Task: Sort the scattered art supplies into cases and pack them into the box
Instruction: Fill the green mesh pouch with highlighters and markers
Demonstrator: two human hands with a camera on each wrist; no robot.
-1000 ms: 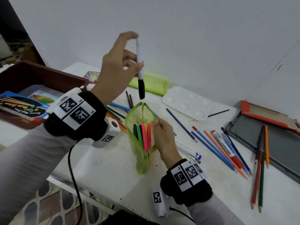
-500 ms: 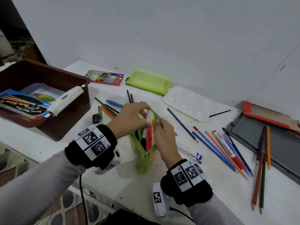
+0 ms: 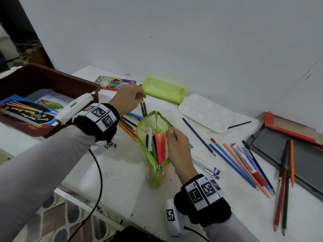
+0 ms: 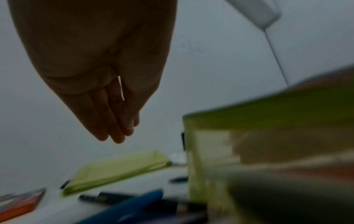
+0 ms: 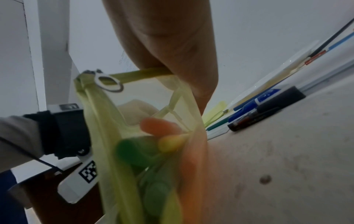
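Note:
The green mesh pencil case stands upright on the white table, zip open. It holds a white marker and pink, green and dark markers. My right hand pinches the case's right rim and keeps it open. The right wrist view shows that rim strip between thumb and finger. My left hand hovers behind the case, over two dark pens. Its fingers are straight, close together and hold nothing.
A brown box with packs of supplies sits at the left. Behind lie a flat green case, a coloured-pencil carton and a white palette. Several pencils and a whiteboard marker lie at the right beside a grey case.
The left hand lowered the white marker into the green case, let it go, and moved back and left over the dark pens. The right hand kept its hold on the rim.

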